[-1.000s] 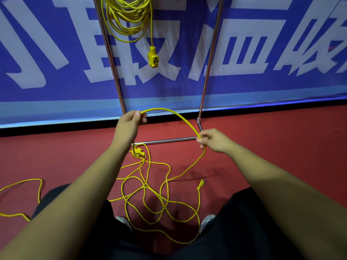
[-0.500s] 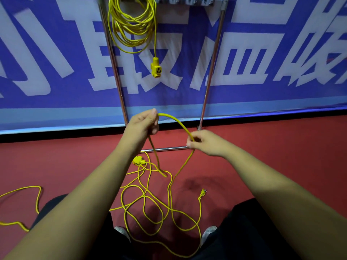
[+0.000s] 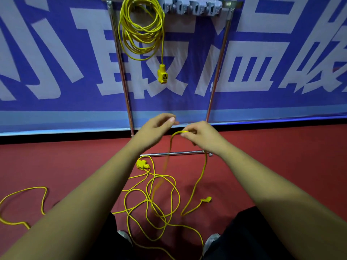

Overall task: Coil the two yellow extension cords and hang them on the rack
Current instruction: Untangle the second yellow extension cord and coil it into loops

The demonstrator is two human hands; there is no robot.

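One yellow extension cord [image 3: 142, 32] hangs coiled from the top bar of the metal rack [image 3: 218, 59], its socket end [image 3: 162, 74] dangling below the coil. A second yellow cord [image 3: 159, 203] lies in loose loops on the red floor, with its socket block [image 3: 142, 164] near the rack's base and its plug [image 3: 206, 199] to the right. My right hand [image 3: 201, 136] pinches a short loop of this cord, with both strands falling to the floor. My left hand [image 3: 156, 126] is just left of it, fingers apart, touching no cord.
A blue banner with large pale characters [image 3: 56, 62] covers the wall behind the rack. A grey hook strip [image 3: 191, 7] runs along the rack's top. The rack's base bar [image 3: 178, 153] lies on the floor. More yellow cord [image 3: 28, 194] trails left. My shoes [image 3: 211, 241] are among the loops.
My left hand has let go of the cord, and the loop it held is now in my right hand alone. The hands have come close together, and the view has tilted up to show the rack's top.
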